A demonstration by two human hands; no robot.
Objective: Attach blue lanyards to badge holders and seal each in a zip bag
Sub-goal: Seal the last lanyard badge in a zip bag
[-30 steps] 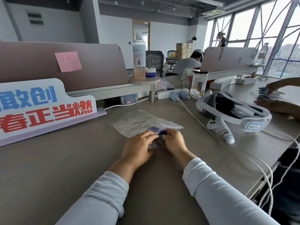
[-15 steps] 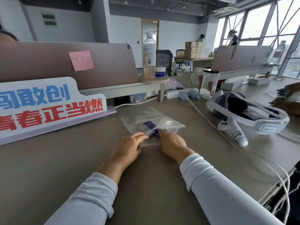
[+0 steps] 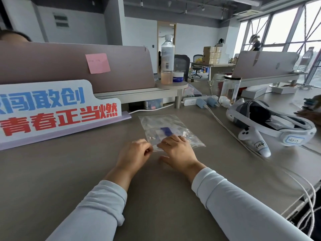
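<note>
A clear zip bag [image 3: 161, 125] lies flat on the grey desk [image 3: 52, 171] in the middle of the head view. Inside it I see a folded blue lanyard [image 3: 167, 131] and a clear badge holder [image 3: 160, 133]. My left hand [image 3: 134, 153] pinches the bag's near edge with curled fingers. My right hand [image 3: 177, 151] lies flat on the near part of the bag, fingers pressing down and thumb spread toward me.
A white sign with blue and red characters [image 3: 52, 110] stands at the left. A VR headset [image 3: 271, 122] and its controller [image 3: 255, 142] lie at the right, with white cables [image 3: 224, 126] running past. Another person's hands [image 3: 311, 110] work at the far right edge.
The bag has slid away from me and now lies flatter. The lanyard and holder sit deeper inside. My hands moved from the bag's contents to its near edge.
</note>
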